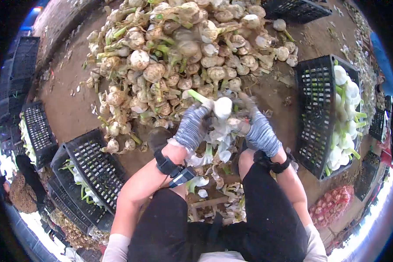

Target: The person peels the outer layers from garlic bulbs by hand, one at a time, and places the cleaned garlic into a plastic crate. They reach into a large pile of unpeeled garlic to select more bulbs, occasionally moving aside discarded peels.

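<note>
A clean white garlic bulb (223, 108) with a short green stem lies in the grip of my left hand (194, 125), which wears a grey knitted glove. The stem points to the upper left, past the fingers. Close to the bulb's other side is my gloved right hand (261, 130), its thumb and fingers apart and slightly blurred. Loose white garlic skins (217, 133) hang just below the bulb, between the two hands. In front of both hands rises a large heap of unpeeled, soil-stained garlic (155, 72).
At right, a tilted black crate (311, 118) holds peeled white garlic. Another black crate (98, 163) with garlic stands at left. A red mesh sack (332, 206) of bulbs lies at lower right. Peeled skins (218, 183) litter the ground between my knees.
</note>
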A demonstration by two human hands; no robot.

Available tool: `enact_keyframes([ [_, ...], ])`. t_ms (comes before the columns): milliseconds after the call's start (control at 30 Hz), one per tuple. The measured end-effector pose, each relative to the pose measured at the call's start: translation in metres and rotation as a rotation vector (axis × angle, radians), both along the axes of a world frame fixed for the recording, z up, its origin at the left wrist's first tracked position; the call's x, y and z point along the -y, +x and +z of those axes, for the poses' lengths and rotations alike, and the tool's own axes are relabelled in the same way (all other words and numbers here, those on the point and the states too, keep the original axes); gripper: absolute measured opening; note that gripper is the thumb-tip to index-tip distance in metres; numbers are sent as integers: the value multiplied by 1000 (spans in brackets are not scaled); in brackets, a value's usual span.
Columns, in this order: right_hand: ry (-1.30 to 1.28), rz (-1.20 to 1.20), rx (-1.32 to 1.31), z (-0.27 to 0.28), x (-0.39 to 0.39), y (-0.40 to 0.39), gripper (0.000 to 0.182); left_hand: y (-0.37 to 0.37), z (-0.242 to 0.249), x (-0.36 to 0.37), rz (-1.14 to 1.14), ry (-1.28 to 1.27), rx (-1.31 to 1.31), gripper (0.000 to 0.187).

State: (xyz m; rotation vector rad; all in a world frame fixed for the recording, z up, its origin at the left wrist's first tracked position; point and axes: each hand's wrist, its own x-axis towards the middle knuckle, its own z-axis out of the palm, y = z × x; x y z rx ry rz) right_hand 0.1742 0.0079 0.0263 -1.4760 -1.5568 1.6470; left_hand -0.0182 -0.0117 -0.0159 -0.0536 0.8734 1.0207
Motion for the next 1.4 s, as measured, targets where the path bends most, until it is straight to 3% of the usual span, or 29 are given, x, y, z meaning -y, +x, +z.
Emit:
enact_keyframes([
  [67, -148, -10, -54, 7, 2, -3, 68, 12, 13, 3, -251, 138, -180, 32],
  [100, -358, -127, -315, 5, 4, 3, 60, 11, 28, 3, -375, 279, -342, 39],
  [133, -401, -111, -349, 12, -1, 15, 52, 8, 26, 3, -375, 278, -341, 39],
  [200, -503, -514, -592, 41, 1, 40, 50, 0, 20, 2, -679, 438, -809, 43],
  [233, -432, -608, -763, 43, 2, 61, 52, -5, 24, -11, -900, 391, -1160, 48],
  [267, -354, -700, -932, 44, 3, 88, 55, -13, 19, -12, -901, 387, -1160, 48],
  [333, -248, -803, -1431, 52, 7, 145, 59, -28, 4, -10, -754, 660, -1992, 55],
  [433, -8, -690, -1857, 48, 28, 223, 76, -35, -5, -19, -846, 606, -1929, 58],
  [533, 327, -978, -1329, 71, 30, 209, 89, -29, -25, -26, -750, 770, -1964, 57],
  [600, 272, -927, -1399, 67, 30, 201, 83, -22, -33, -34, -690, 858, -1970, 55],
  [667, 56, -761, -1248, 58, 23, 177, 73, -13, -35, -44, -1127, 779, -1956, 55],
  [733, -165, -579, -860, 47, 17, 140, 65, -9, -39, -49, -1208, 765, -1925, 55],
  [767, -273, -584, -478, 42, 15, 117, 60, -10, -44, -51, -1164, 768, -1893, 53],
  [800, -383, -386, -440, 36, 12, 100, 52, -13, -51, -51, -1122, 771, -1862, 51],
  [833, -396, -219, -299, 31, 10, 81, 52, -18, -66, -44, -707, 1019, -1840, 38],
  [867, -398, -98, -224, 18, 10, 63, 55, -16, -57, -42, -707, 1021, -1840, 38],
  [900, -447, -64, -183, 3, 10, 53, 57, -11, -35, -39, -581, 805, -1559, 38],
  [933, -296, -31, -172, -1, 7, 35, 58, -6, -15, -35, -461, 596, -1275, 40],
  [967, -232, -80, -205, -15, 8, 24, 56, -2, -2, -29, -387, 549, -1064, 43],
  [1000, -166, -131, -237, -27, 8, 16, 54, 1, 9, -26, -473, 608, -1128, 49],
  [1067, -190, -217, -314, -32, 1, 1, 48, 11, 31, -16, -450, 482, -658, 58],
  [1200, -121, -348, -435, -14, -6, -3, 35, 16, 35, -11, -424, 621, -760, 64],
  [1233, -98, -397, -437, -7, -6, -6, 33, 16, 38, -10, -417, 717, -935, 62],
  [1267, -98, -393, -435, -1, -8, -6, 33, 17, 35, -9, -412, 716, -935, 62],
  [1400, -66, -298, -221, -10, -4, -1, 32, 19, 28, -5, -303, 917, -1091, 59],
])
